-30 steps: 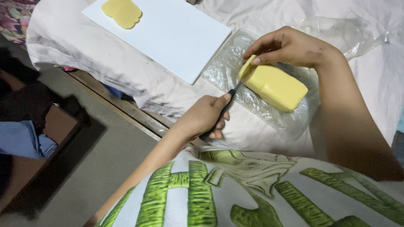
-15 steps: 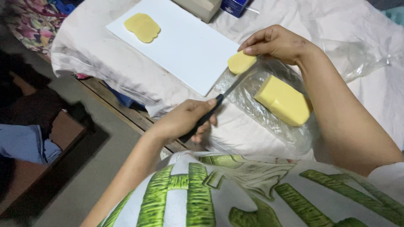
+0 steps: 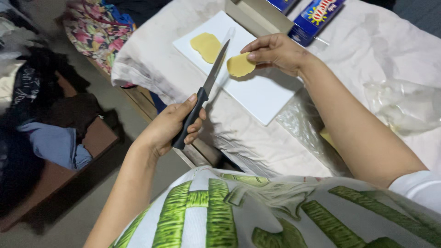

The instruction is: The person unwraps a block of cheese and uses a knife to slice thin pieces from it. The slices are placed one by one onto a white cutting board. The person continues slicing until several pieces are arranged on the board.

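**Slice Held Over Board, Knife Raised**

I am gripping the knife (image 3: 203,93) in my left hand (image 3: 172,126), fingers clenched around the black handle and thumb lying along its upper edge. The blade is pointing up and away from me, its tip crossing the near left part of the white cutting board (image 3: 262,94). The blade is touching nothing that I can make out.

I am pinching a thin yellow slice (image 3: 240,64) between the thumb and fingertips of my right hand (image 3: 275,53). The slice is hanging over the board, just right of the blade. Whether its lower edge is touching the board or hovering just above it cannot be determined from this angle.

A second yellow slice (image 3: 206,46) is lying flat on the board, near the far left corner, left of the blade.

The board is resting on a desk covered with a creased white cloth (image 3: 386,50). My right forearm is crossing a crumpled sheet of clear plastic (image 3: 301,124) on the cloth, and a small patch of a yellow block (image 3: 328,136) is showing at the arm's edge on that plastic; the rest is hidden. More clear plastic (image 3: 404,103) is lying at the right.

A blue carton (image 3: 312,20) is lying beyond the board. A flowered fabric (image 3: 94,27) is sitting off the desk's left end.
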